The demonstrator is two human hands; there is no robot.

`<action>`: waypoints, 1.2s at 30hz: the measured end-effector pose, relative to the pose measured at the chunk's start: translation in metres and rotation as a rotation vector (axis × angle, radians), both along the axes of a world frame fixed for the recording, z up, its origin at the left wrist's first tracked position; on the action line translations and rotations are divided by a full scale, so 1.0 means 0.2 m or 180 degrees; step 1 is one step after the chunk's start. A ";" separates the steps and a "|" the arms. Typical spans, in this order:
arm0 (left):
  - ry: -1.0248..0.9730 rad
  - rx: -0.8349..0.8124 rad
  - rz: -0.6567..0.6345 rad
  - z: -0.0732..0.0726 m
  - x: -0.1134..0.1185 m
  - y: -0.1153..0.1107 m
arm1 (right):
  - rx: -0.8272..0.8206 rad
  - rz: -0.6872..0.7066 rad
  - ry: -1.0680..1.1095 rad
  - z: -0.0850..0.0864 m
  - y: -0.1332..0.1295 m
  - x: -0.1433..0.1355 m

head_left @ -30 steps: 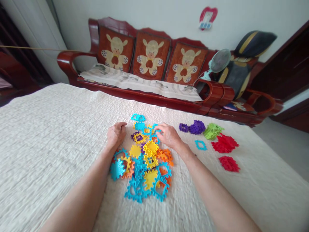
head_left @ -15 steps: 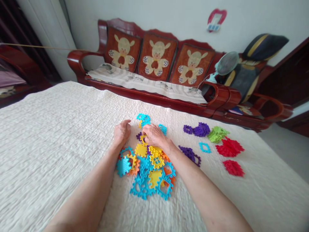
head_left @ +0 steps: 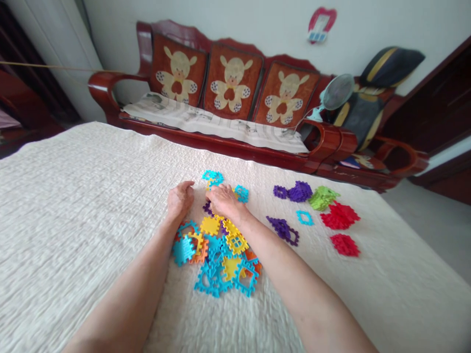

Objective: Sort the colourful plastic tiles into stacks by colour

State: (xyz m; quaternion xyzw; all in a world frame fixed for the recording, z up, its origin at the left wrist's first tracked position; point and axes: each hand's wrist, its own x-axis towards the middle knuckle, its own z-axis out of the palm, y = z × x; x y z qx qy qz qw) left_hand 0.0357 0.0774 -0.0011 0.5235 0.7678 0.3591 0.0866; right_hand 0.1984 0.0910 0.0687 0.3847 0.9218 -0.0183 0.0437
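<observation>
Mixed plastic pieces lie in a loose heap: a yellow square (head_left: 210,226), a yellow window piece (head_left: 236,242), blue frames (head_left: 245,277) and orange ones (head_left: 199,250). My right hand (head_left: 222,200) is over the far end of the heap, fingers bent down beside a purple piece (head_left: 208,208); its fingertips are hidden, so what they touch or hold cannot be made out. To the left, my left hand (head_left: 180,200) rests on its edge on the cloth, fingers curled towards the right, with nothing visible in it. Blue pieces (head_left: 212,176) lie just beyond the hands.
On the white cloth (head_left: 91,196), to the right, are purple pieces (head_left: 300,191), a green pile (head_left: 323,198), red piles (head_left: 339,215), a lone blue frame (head_left: 304,217) and a purple group (head_left: 282,229). A wooden sofa (head_left: 206,143) stands behind the cloth.
The view has shifted slightly. My right hand has moved a little away from me over the far end of the heap, covering the yellow frame by its fingers. My left hand looks much the same.
</observation>
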 end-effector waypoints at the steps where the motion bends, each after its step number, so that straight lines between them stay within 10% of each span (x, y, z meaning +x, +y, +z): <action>1: -0.0007 0.0010 0.0000 0.00 0.00 0.00 | -0.0030 0.0013 -0.0004 0.00 0.00 0.00; 13: 0.0296 -0.0061 -0.0212 0.02 -0.03 -0.01 | -0.0154 0.0060 0.1203 0.10 -0.03 0.04; 18: 0.0615 -0.0156 -0.0793 0.04 0.01 -0.09 | 0.0175 -0.0457 0.2181 0.13 -0.03 0.29; 25: 0.1094 -0.0278 -0.0903 -0.01 0.10 -0.11 | 0.0434 -0.1390 0.2282 -0.06 -0.06 0.72; 36: 0.1488 -0.0075 -0.0945 -0.07 0.03 -0.01 | 0.0260 -0.1564 0.2056 -0.17 -0.15 0.87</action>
